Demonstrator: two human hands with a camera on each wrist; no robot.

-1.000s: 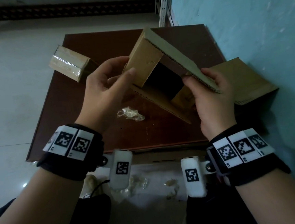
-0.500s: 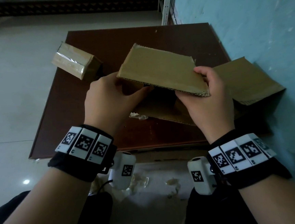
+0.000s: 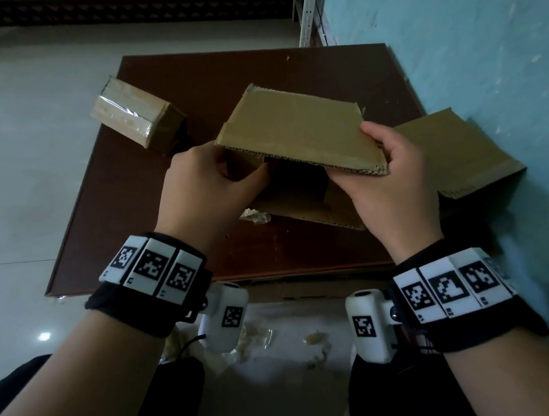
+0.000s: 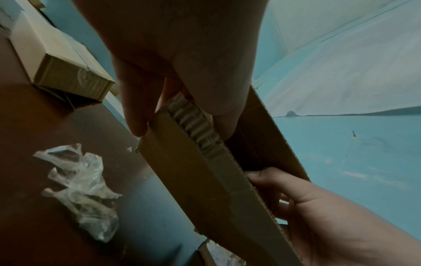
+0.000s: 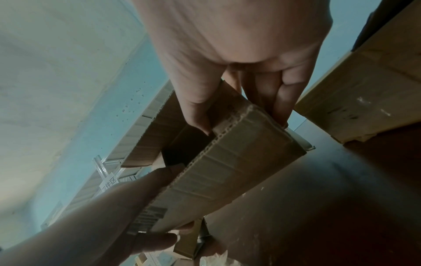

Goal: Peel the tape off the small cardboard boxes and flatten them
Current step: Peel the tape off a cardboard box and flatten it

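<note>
Box (image 3: 296, 129) was half collapsed above the table (image 3: 303, 248), left hand (image 3: 208, 183) and right hand (image 3: 390, 181) pinching its ends. One flattened box (image 3: 454, 152) lay right; a taped box (image 3: 132, 120) waited far left.

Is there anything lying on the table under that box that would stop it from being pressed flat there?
Only a crumpled wad of peeled tape, lying on the table just under the held box's near-left edge; otherwise nothing visible.

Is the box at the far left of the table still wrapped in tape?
Yes, the small box shows shiny clear tape across its top and end.
</note>
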